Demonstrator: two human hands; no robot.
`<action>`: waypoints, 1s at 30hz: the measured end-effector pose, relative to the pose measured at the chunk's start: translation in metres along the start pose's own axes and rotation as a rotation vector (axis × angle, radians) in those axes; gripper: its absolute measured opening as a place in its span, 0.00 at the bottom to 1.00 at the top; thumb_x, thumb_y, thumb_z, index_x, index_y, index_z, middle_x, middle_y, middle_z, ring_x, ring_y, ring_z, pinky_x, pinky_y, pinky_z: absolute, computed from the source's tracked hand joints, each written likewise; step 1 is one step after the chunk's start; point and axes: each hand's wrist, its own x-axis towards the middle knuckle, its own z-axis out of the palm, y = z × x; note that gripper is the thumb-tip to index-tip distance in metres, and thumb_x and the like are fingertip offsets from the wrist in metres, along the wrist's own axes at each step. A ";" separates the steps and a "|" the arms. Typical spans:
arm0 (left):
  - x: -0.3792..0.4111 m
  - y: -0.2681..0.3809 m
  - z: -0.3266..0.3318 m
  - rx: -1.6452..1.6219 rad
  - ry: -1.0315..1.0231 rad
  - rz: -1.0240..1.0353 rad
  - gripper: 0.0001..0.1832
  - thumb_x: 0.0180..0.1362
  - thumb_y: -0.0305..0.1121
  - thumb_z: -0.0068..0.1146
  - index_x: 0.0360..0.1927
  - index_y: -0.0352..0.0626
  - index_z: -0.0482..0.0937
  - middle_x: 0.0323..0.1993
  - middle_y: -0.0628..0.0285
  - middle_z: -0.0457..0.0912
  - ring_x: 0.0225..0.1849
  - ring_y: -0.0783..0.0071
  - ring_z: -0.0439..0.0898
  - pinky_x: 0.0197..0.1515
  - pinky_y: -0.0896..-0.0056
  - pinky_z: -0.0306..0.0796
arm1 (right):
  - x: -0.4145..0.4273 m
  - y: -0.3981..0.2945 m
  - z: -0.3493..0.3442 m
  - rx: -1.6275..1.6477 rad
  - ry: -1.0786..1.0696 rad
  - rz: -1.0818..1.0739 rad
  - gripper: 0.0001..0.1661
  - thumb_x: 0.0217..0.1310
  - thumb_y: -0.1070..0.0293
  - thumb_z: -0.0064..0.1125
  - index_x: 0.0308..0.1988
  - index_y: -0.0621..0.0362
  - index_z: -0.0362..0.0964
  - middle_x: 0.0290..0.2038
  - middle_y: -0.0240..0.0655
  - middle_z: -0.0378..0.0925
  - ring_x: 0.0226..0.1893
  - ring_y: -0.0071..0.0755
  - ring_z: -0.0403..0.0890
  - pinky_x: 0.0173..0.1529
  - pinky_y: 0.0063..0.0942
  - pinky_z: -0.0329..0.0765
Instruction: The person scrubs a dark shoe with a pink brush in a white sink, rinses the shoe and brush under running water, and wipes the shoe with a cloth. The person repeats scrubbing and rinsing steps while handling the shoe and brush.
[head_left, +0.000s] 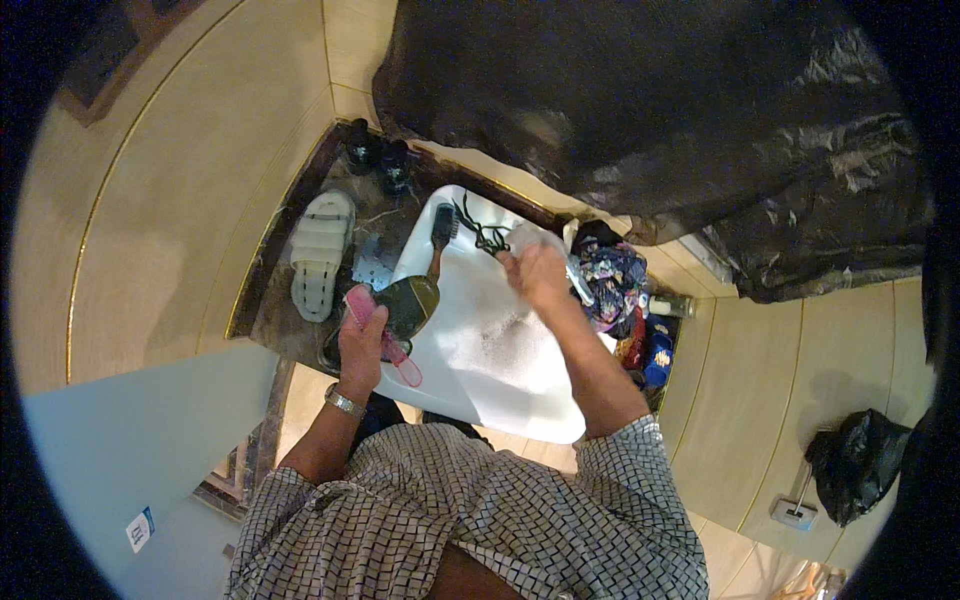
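My left hand (363, 343) is closed around a pink brush (360, 306) with a looped handle, at the left edge of a white sink (480, 405). Beside that hand lies a dark green, rounded object (409, 306), its kind unclear. My right hand (541, 277) is over the upper right of the basin, by the tap; its fingers are blurred, and whether they grip anything cannot be told. A dark brush (444, 225) with a wooden handle rests at the basin's upper left. Dark laces or cords (491, 236) lie between it and my right hand.
A pale slipper (322, 255) lies on the dark stone counter left of the basin, with dark bottles (360, 150) behind it. Bunched floral cloth (611, 277) and a blue item (659, 352) are at the right. Black plastic sheeting (637, 97) hangs beyond the sink.
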 end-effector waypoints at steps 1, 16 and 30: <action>0.000 -0.001 -0.002 0.003 0.004 0.036 0.15 0.68 0.32 0.58 0.57 0.42 0.77 0.43 0.70 0.80 0.39 0.81 0.80 0.38 0.74 0.77 | -0.018 -0.005 0.019 0.170 0.144 -0.115 0.22 0.67 0.47 0.58 0.46 0.53 0.83 0.40 0.50 0.85 0.39 0.55 0.86 0.46 0.49 0.82; 0.007 -0.023 0.004 -0.150 0.063 -0.015 0.11 0.70 0.38 0.56 0.50 0.45 0.76 0.39 0.66 0.82 0.35 0.74 0.81 0.35 0.65 0.80 | -0.148 0.025 0.102 1.615 -0.139 0.764 0.25 0.73 0.57 0.59 0.59 0.64 0.70 0.41 0.39 0.81 0.32 0.32 0.85 0.30 0.26 0.81; 0.044 -0.038 0.036 -0.387 -0.104 -0.046 0.11 0.72 0.43 0.54 0.48 0.50 0.76 0.37 0.64 0.81 0.37 0.66 0.82 0.38 0.53 0.81 | -0.203 0.045 0.111 1.651 -0.057 0.837 0.24 0.74 0.62 0.55 0.61 0.66 0.67 0.44 0.43 0.80 0.33 0.33 0.85 0.30 0.26 0.82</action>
